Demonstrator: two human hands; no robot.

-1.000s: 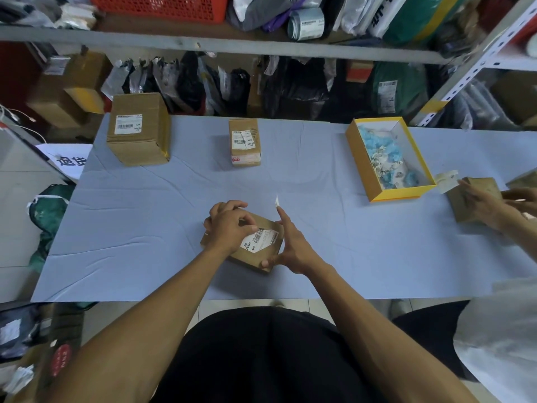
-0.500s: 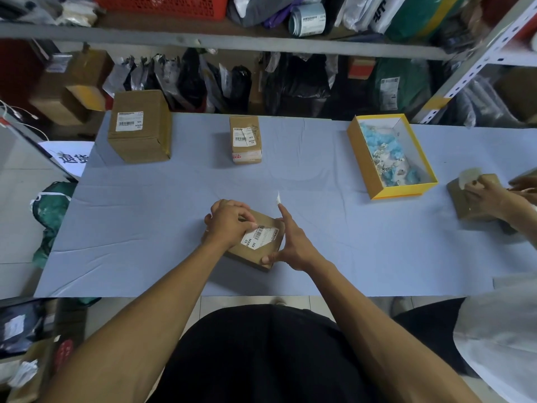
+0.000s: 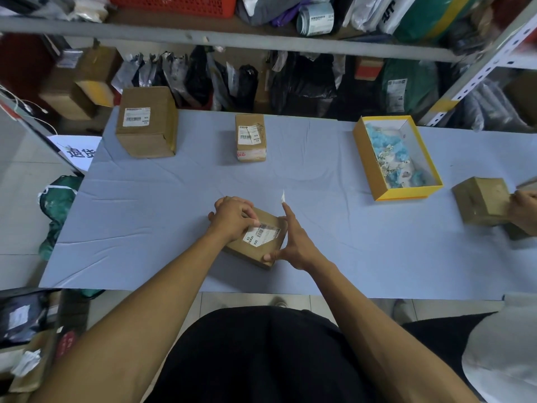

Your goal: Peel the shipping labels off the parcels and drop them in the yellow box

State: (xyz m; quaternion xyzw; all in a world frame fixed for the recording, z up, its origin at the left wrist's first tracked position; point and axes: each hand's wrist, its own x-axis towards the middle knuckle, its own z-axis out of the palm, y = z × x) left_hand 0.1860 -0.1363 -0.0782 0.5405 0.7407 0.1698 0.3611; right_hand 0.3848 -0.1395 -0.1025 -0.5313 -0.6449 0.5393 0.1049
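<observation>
Peeling underway, far from done. Small parcel (image 3: 255,238) sat at table's (image 3: 174,199) 6 o'clock; torn white label (image 3: 260,234) partly stuck. Left hand (image 3: 232,218) pinched label edge. Right hand (image 3: 292,242) braced parcel, fingers straight, label scrap (image 3: 282,196) on fingertip. Yellow box (image 3: 396,158) at 2 o'clock held scraps. Two labelled parcels (image 3: 146,122) (image 3: 250,137) untouched at 11–12 o'clock.
</observation>
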